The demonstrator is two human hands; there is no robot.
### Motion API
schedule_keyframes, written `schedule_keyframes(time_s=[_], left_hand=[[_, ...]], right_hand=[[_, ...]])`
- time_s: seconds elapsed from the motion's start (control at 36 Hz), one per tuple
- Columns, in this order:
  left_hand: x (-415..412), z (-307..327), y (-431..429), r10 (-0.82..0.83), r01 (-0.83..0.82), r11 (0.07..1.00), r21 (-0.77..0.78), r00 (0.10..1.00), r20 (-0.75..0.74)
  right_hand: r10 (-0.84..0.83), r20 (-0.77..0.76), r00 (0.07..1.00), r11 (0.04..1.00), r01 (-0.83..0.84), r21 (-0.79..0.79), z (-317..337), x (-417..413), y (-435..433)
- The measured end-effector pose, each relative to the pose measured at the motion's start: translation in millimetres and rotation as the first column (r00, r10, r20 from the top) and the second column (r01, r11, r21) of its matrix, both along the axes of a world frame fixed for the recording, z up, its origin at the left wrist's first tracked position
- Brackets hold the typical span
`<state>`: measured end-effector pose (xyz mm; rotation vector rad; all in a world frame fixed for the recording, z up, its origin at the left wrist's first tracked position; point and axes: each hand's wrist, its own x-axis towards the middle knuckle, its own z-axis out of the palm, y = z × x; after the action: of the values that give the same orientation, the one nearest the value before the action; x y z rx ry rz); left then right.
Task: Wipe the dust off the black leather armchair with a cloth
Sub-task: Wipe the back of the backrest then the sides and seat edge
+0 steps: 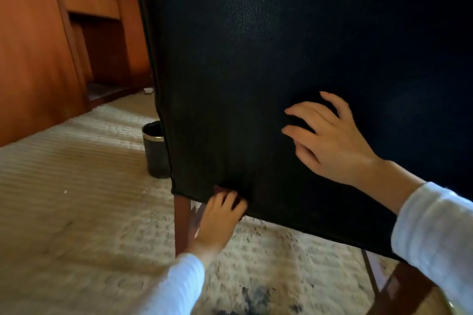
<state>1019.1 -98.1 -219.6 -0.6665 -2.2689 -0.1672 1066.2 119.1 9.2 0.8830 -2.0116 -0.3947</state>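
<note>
armchair (256,46) touched by splayed right hand (330,140), left hand (220,215) gripping cloth (218,189) at hem

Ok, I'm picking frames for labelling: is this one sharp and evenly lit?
Head view: the left hand and the cloth under it are motion-blurred, the right hand sharper; the armchair goes near black toward the picture's right; the carpet foreground smears.

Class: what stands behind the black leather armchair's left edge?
A black cylindrical bin with a silver rim, standing on the beige carpet. The black leather armchair covers its right part; anything else behind is hidden.
</note>
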Motion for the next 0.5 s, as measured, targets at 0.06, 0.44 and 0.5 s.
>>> schedule_keyframes(time_s=[0.06,0.44,0.5], left_hand=[[5.4,5.0,-13.9,0.011,-0.013,0.998,0.06,0.999,0.044],[-28.6,143.9,-49.4,0.189,-0.057,0.91,0.41,0.938,-0.289],[-27.9,98.0,-47.2,0.182,-0.106,0.955,0.276,0.946,-0.27]], right_hand=[[0.005,0.003,1.0,1.0,-0.005,-0.001,-0.8,0.4,-2.2],[-0.005,-0.021,1.0,0.99,0.008,0.138,-0.7,-10.8,-47.8],[-0.036,0.0,0.999,0.993,0.036,0.112,-1.7,-13.0,-45.2]])
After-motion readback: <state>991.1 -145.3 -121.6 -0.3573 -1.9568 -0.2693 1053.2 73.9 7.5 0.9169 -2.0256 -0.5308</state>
